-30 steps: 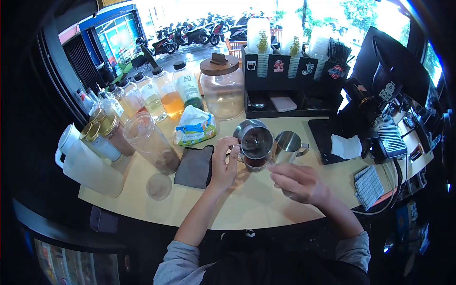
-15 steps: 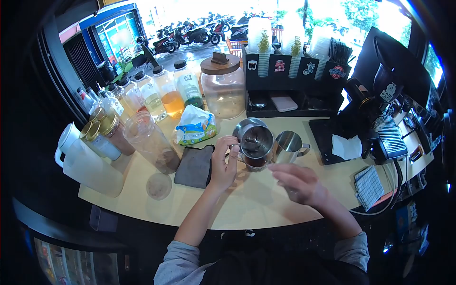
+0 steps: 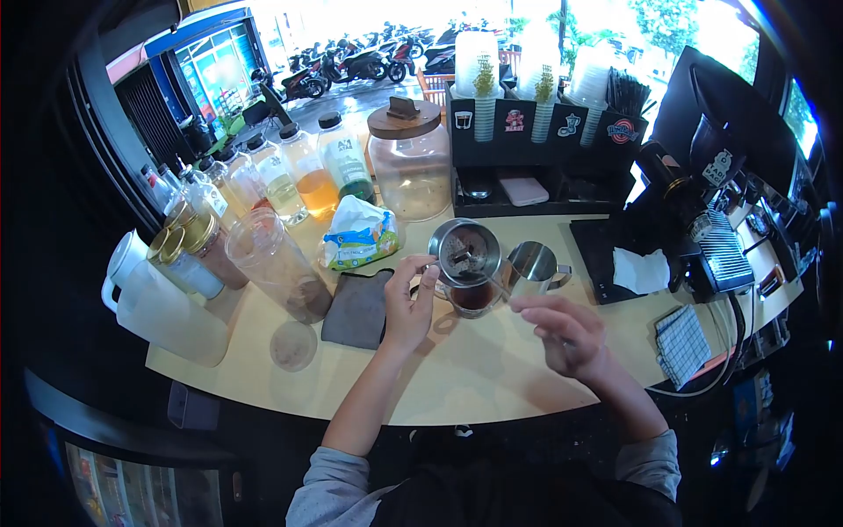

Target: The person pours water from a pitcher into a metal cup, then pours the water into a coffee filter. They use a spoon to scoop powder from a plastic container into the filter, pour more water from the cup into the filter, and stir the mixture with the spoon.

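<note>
My left hand is closed on the handle side of a metal pitcher, holding it tilted so that its inside faces me. Dark residue and light foam coat the inside. Below the pitcher stands a glass with dark brown liquid, partly covered by the pitcher. My right hand is pinched on a thin metal spoon-like stick, whose far end reaches into the pitcher. Just behind that hand, a second metal pitcher stands upright on the counter.
A grey cloth, a wipes pack and a tall clear container lie to the left. Several bottles and a big lidded jar line the back. At right are a black scale-like pad and a checked cloth.
The pitcher in my left hand has tilted slightly and shows more of its foamy inside. My right hand has shifted a little right, and its thin stick now shows clearly.
</note>
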### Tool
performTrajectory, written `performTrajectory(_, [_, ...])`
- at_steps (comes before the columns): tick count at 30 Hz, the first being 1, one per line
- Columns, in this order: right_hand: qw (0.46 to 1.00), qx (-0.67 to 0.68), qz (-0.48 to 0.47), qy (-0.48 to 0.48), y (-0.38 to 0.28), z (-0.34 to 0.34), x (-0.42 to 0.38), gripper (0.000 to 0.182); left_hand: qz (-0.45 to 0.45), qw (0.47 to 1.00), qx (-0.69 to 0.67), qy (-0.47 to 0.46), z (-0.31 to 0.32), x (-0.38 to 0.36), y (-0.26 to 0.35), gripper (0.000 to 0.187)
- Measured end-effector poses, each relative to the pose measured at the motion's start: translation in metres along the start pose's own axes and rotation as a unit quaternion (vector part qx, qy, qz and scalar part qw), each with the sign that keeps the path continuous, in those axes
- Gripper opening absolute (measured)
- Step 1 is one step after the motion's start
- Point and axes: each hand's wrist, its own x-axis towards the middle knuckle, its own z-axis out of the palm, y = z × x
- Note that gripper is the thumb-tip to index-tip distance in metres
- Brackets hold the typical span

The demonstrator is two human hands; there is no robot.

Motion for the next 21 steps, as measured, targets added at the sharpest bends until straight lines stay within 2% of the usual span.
performTrajectory(3, [0.998, 0.030, 0.040, 0.046, 0.007, 0.001, -0.002, 0.027, -0.049, 0.999, -0.011, -0.020, -0.002, 0.000, -0.002, 0.022])
performTrajectory(6, [0.997, 0.031, 0.056, 0.037, 0.008, 0.000, -0.003, 0.026, -0.085, 0.996, -0.030, -0.020, 0.001, -0.001, -0.004, 0.023])
performTrajectory(19, [0.995, 0.038, 0.083, 0.044, 0.007, -0.001, 0.004, 0.021, -0.112, 0.991, -0.022, -0.070, 0.000, 0.000, -0.006, 0.022])
performTrajectory(21, [0.995, 0.036, 0.083, 0.033, 0.008, 0.000, 0.006, 0.022, -0.104, 0.990, 0.033, -0.084, -0.003, 0.001, -0.006, 0.019])
